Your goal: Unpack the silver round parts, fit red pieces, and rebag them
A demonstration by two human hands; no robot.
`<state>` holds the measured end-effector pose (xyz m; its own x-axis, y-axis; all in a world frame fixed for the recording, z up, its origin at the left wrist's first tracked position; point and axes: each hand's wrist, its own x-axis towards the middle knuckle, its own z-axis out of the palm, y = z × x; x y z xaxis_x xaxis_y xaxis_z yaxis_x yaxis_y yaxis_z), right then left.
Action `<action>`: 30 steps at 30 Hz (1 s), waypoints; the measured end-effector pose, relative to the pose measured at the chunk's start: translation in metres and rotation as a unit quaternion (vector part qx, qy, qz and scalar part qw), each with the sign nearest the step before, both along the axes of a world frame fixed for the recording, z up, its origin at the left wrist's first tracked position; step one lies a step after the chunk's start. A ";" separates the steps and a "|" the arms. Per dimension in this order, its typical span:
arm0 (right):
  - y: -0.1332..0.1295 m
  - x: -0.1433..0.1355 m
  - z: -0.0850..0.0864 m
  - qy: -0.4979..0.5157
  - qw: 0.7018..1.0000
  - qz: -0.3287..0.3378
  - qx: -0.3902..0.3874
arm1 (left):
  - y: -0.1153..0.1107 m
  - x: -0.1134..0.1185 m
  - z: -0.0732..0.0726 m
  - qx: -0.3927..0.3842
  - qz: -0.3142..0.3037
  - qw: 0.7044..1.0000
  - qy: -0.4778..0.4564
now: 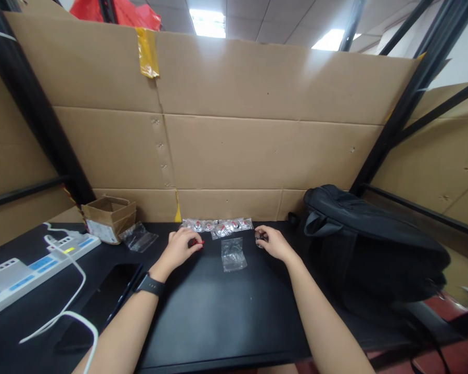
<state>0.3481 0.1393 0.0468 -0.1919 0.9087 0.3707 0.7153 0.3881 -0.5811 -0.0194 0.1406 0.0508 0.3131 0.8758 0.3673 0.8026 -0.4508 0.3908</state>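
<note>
My left hand [182, 245], with a dark watch on its wrist, is closed over a small red thing [197, 242] at its fingertips; most of it is hidden. To the right, my right hand [273, 242] pinches a small, shiny, roundish thing [260, 239], too small to name. Between the hands a clear plastic bag [234, 254] lies flat on the black tabletop [226, 311]. Just behind it, clear packets [231, 227] with silvery and red pieces inside lie in a row along the cardboard wall.
Left of me are a small open cardboard box [111, 214], another clear bag [138, 237], a phone [105, 298], a white power strip [39, 267] and a loose white cable [68, 313]. A black backpack [370, 244] stands on the right. Cardboard panels [237, 140] close off the back.
</note>
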 end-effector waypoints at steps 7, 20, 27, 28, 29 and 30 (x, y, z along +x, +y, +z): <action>-0.032 -0.056 0.030 0.156 0.981 0.077 0.091 | -0.025 0.028 0.016 0.025 -0.036 0.993 -0.113; -0.060 -0.111 0.027 0.232 0.955 0.171 0.063 | -0.039 0.057 0.012 0.017 -0.039 0.989 -0.144; -0.059 -0.114 0.023 0.246 0.953 0.171 0.041 | -0.043 0.059 0.013 0.068 -0.033 0.988 -0.135; -0.059 -0.114 0.023 0.248 0.953 0.170 0.040 | -0.044 0.059 0.014 0.075 -0.027 0.988 -0.132; -0.059 -0.114 0.022 0.250 0.953 0.169 0.039 | -0.045 0.060 0.014 0.083 -0.020 0.988 -0.128; -0.058 -0.114 0.022 0.252 0.952 0.167 0.039 | -0.046 0.060 0.014 0.091 -0.013 0.988 -0.124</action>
<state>0.2336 0.0809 0.0683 -0.2446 0.7939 0.5567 0.1822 0.6015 -0.7778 0.0406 0.0949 0.0651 0.2157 0.7805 0.5867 0.6790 -0.5517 0.4843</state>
